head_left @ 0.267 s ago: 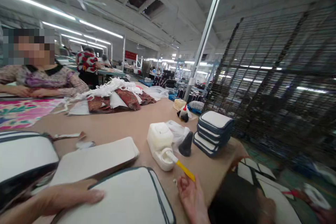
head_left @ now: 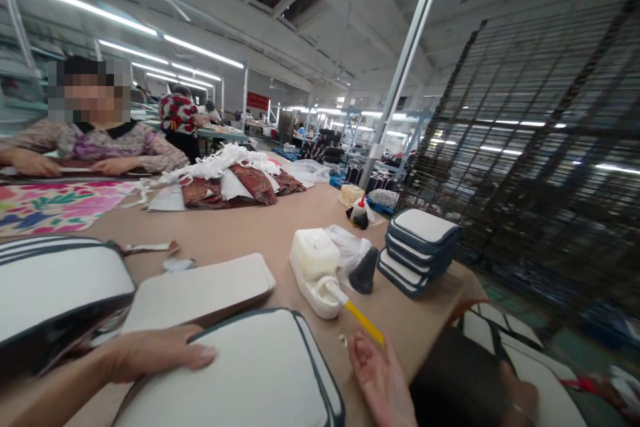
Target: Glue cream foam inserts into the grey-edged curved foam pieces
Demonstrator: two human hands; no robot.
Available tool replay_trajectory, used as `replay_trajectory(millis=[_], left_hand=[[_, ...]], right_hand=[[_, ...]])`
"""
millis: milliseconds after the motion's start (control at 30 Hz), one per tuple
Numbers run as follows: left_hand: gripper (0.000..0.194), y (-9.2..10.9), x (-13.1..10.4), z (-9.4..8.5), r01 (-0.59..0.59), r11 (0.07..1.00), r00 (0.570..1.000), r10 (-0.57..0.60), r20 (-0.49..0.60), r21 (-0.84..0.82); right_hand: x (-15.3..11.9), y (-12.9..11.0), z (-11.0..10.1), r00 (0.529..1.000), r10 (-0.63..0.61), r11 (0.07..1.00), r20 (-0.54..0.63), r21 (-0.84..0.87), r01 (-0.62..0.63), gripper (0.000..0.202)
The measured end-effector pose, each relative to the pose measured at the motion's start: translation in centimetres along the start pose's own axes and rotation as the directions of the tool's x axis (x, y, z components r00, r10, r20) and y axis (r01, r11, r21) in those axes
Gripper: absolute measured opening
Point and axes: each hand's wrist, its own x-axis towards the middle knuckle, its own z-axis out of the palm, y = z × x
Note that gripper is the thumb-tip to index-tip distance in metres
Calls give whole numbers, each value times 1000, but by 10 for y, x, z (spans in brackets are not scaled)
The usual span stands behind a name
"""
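My left hand (head_left: 155, 353) grips the left edge of a white panel with dark blue edging (head_left: 250, 373), its thumb on top. Just right of that panel, my right hand (head_left: 375, 370) is palm up with curled fingers, holding the end of a yellow-handled brush (head_left: 364, 321). The brush's white end rests in the opening of a cut white plastic jug (head_left: 313, 260). Behind my left hand lies a plain white panel stack (head_left: 200, 290). More edged white panels (head_left: 60, 287) are at the far left.
Edged panels (head_left: 423, 227) are stacked at the table's right side, near a black object (head_left: 364, 271). Brown patterned cloth (head_left: 250, 190) with white strips lies further back. A person (head_left: 105, 140) sits across the table at left; another person's hand (head_left: 520, 393) is at lower right.
The view has shifted left, so things sit further right. The seated person's hands have moved apart. Both my hands keep their holds.
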Motion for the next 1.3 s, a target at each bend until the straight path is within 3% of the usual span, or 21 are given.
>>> replay_trajectory(millis=[67,167,233,333,400,467,567,667,733,767,833,867,933,1033,1100,1133,1167,1200,1233,1300], left_hand=[[58,0,2,-1,16,998,992,-9,125,-57],[64,-2,6,0,31,997,992,-22,122,-74],[68,-1,4,3,25,999,997,-23,79,-26],[69,13,-13,12,31,989,998,-23,-55,145],[70,29,-36,17,56,970,986,-16,-167,236],[73,45,-65,21,47,950,973,26,-227,309],[74,59,-105,29,-13,862,963,148,-226,507],[76,59,-127,50,64,735,948,168,-272,675],[76,57,-130,71,113,677,944,156,-291,728],[76,57,-130,81,116,654,945,159,-285,747],[74,57,-132,96,83,634,944,196,-264,769],[74,54,-134,98,52,638,939,231,-256,768],[78,38,-144,92,-30,683,907,325,-268,729],[91,-14,-165,68,-191,835,808,432,-400,517],[81,-54,-169,58,-308,928,656,368,-659,211],[77,-72,-165,57,-396,918,574,274,-772,32],[86,-85,-158,60,-486,864,545,179,-819,-134],[95,-95,-147,64,-534,802,551,89,-830,-269],[101,-100,-136,71,-551,745,585,25,-811,-375],[100,-101,-115,86,-545,687,655,-9,-756,-480]], right_hand=[[-8,-1,-6,999,10,994,37,-105,-6,24],[-22,4,-12,995,22,922,93,-386,15,33],[-28,15,-12,994,-52,798,100,-594,102,44],[-32,39,-10,955,-226,536,192,-794,286,62],[-32,56,-8,921,-233,410,312,-827,384,67],[-33,67,-4,875,-199,358,441,-798,484,68],[-40,66,8,779,-132,325,612,-716,618,67],[-58,45,37,662,-72,192,746,-641,743,71],[-78,33,66,528,-31,-10,848,-529,849,79],[-89,31,82,445,56,-128,894,-436,891,84],[-109,37,112,227,394,-282,891,-118,952,77],[-117,46,125,208,528,-328,823,-27,944,79],[-124,66,140,246,704,-379,666,60,923,90],[-122,91,142,358,757,-448,547,34,894,101],[-116,97,135,379,744,-466,550,20,885,100],[-112,97,131,375,741,-466,557,24,885,101],[-109,97,127,363,736,-466,572,38,884,100],[-105,97,123,339,727,-465,597,66,883,97],[-101,96,119,302,721,-460,624,105,882,94],[-92,94,112,207,715,-436,668,194,879,89]])
